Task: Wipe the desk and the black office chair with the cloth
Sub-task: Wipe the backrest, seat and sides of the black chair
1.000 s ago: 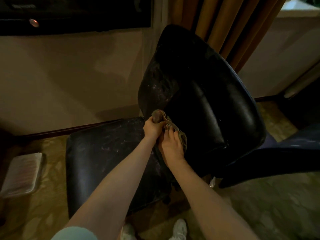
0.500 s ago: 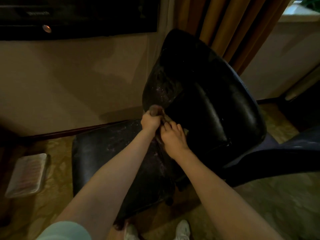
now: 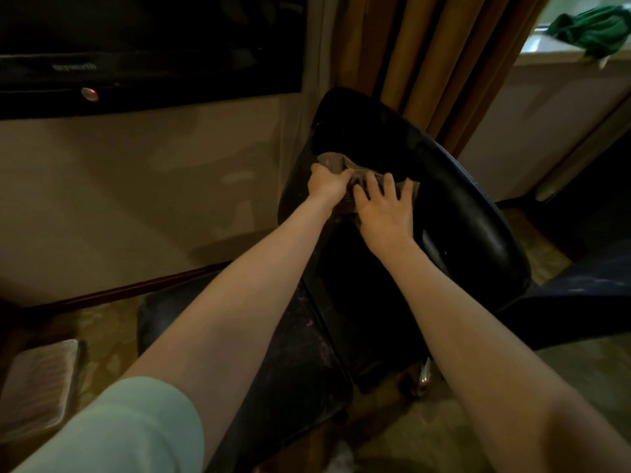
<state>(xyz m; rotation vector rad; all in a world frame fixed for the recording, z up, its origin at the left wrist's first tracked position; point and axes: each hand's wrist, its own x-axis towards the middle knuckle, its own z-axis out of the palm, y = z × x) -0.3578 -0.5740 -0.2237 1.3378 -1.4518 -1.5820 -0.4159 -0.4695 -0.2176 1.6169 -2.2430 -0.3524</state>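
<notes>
Closest in there's a pale green sleeve (image 3: 136, 421) and two bare forearms reaching out over the black office chair (image 3: 478, 268). Its seat (image 3: 273, 353) sits under the arms and looks speckled with pale dust. Further out are the hands. The left hand (image 3: 326, 186) has its fingers curled tight into a fist round one bunched end of the brownish cloth (image 3: 334, 162), with a wad poking out just above the knuckles. The right hand (image 3: 386, 209) is right beside it, fingers spread and pretty much straight, pressing the rest of the cloth flat against the backrest (image 3: 461, 216); a corner peeks out past the fingertips. So I'd say we're on the chair step, working the backrest. Next move probably calls for flat pressure and a drag across the shiny stretch beyond the right fingertips, then down to that dusty seat. The chair might swivel, so the fist side may have to steady it. I can't see the desk, so no idea if it's done. Past the fingers are an ochre curtain (image 3: 426, 63) and a dark TV (image 3: 153, 46).
</notes>
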